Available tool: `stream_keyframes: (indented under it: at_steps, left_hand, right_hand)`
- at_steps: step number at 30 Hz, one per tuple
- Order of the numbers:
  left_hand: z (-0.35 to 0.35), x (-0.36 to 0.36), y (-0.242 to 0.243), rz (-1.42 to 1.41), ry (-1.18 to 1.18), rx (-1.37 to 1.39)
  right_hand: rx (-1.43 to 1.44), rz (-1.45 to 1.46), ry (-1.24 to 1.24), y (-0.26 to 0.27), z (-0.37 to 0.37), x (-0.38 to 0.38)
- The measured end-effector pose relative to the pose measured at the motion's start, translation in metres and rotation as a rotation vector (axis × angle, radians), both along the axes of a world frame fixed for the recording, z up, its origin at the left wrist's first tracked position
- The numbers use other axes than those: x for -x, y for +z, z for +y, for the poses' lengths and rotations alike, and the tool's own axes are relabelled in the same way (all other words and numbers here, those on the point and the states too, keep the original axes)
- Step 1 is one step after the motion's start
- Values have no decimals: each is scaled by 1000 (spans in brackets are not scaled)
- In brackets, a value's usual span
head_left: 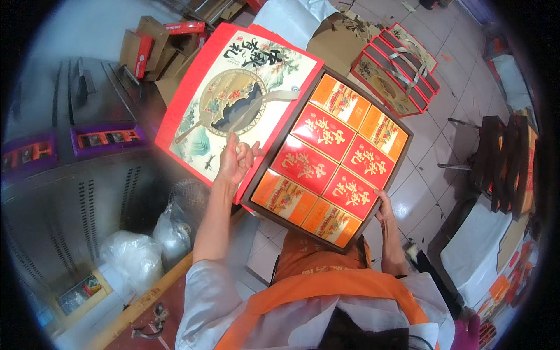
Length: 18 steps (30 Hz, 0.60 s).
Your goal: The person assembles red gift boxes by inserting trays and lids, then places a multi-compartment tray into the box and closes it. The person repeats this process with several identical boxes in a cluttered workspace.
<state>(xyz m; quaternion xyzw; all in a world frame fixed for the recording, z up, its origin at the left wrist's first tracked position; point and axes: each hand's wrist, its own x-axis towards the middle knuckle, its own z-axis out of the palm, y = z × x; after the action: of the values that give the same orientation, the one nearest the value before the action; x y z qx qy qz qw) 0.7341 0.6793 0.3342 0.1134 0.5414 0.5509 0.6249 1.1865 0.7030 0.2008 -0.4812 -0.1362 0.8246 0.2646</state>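
My right hand grips the lower right edge of a dark brown gift tray. Red boxes and orange boxes with printed lettering fill the tray. Over the decorated lid or gift box cover, red-edged and cream, my left hand is raised with its fingers partly bent. A pale ribbon strap runs from near its fingertips across the cover's round picture. Whether the fingers pinch the ribbon's end is unclear. The cover lies directly left of the tray.
Several packed gift boxes with ribbon handles stand on the tiled floor. Stacked dark trays rest at the right. A steel cabinet is at the left, near plastic bags and cardboard boxes. A white-covered surface stands lower right.
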Motion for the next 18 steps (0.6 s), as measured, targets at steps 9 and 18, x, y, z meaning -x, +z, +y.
stream_keyframes:
  at_steps: [9,18]
  left_hand:
    - [-9,-2,9,551,-473,235]
    - [93,198,21,1775,21,382]
  right_hand:
    - [-96,-18,71,-20,6,-8]
    - [-5,-109,41,-31,-10,-13]
